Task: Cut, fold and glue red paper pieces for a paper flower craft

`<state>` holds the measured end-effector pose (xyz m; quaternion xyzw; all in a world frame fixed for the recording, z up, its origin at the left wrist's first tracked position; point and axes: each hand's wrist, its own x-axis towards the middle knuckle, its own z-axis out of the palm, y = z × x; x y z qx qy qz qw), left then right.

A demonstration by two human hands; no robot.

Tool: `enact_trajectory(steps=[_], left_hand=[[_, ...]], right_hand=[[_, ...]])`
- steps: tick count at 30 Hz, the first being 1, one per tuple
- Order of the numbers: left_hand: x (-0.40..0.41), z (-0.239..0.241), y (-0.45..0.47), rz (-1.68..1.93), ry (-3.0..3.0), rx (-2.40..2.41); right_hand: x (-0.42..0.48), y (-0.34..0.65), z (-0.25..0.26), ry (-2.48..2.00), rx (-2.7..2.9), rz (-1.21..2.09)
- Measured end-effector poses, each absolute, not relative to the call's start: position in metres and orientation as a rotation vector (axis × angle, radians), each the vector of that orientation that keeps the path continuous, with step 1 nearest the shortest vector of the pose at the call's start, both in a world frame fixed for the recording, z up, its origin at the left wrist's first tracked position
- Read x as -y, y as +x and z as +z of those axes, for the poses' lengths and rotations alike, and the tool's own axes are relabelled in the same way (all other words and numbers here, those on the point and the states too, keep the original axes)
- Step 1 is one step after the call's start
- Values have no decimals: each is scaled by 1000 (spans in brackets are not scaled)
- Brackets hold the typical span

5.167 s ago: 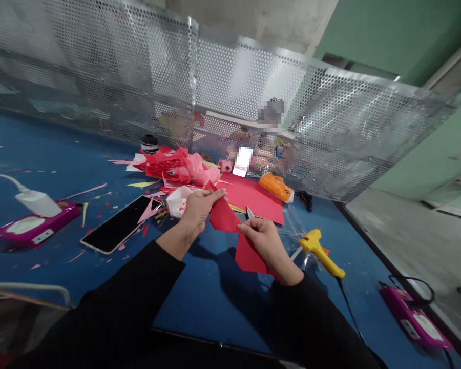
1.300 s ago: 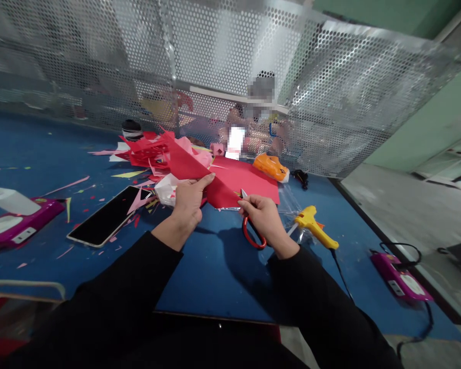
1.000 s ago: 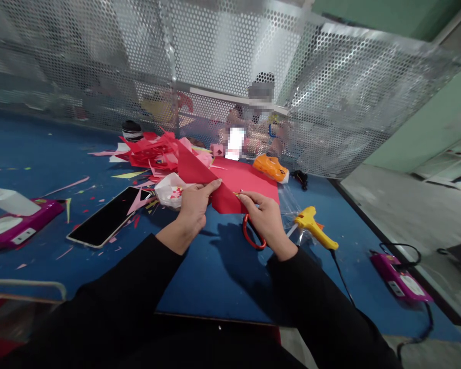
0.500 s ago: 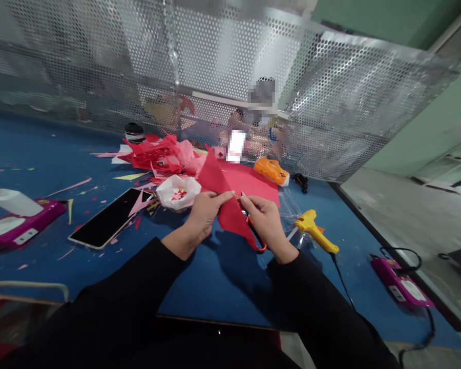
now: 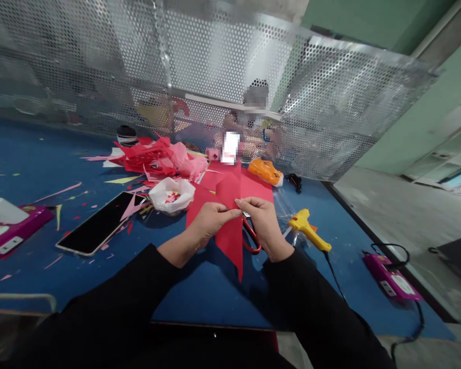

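Observation:
A folded sheet of red paper (image 5: 229, 233) is held upright between my two hands, its lower corner pointing down toward me. My left hand (image 5: 207, 223) pinches it from the left, thumb on the near face. At the right edge, the thumb and fingers of my right hand (image 5: 264, 220) pinch the paper close to the left thumb. Red-handled scissors (image 5: 255, 249) show below my right palm, their blades mostly hidden; whether the hand touches them I cannot tell. More red paper (image 5: 258, 183) lies flat behind.
Left of my hands are a white bowl (image 5: 169, 201) of scraps, a phone (image 5: 102, 223) and a red and pink paper pile (image 5: 153, 156). On the right sit a yellow glue gun (image 5: 309, 228), an orange packet (image 5: 266, 171) and a purple power strip (image 5: 394, 279). A perforated metal screen (image 5: 223, 56) stands behind.
The red sheet has turned from slanting to nearly upright, its lower corner now hanging nearer me. Both hands still pinch it, with fingertips closer together. The view has shifted slightly.

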<state>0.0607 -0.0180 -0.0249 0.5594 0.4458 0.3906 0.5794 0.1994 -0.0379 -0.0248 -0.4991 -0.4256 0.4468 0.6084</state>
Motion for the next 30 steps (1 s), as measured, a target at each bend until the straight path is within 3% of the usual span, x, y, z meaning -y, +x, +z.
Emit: enact_trajectory(steps=[22, 30], left_hand=[[35, -17, 64, 522, 1273, -868], [21, -17, 58, 860, 1082, -878]], right_hand=[[24, 233, -14, -1086, 854, 795], [28, 232, -8, -1132, 955, 830]])
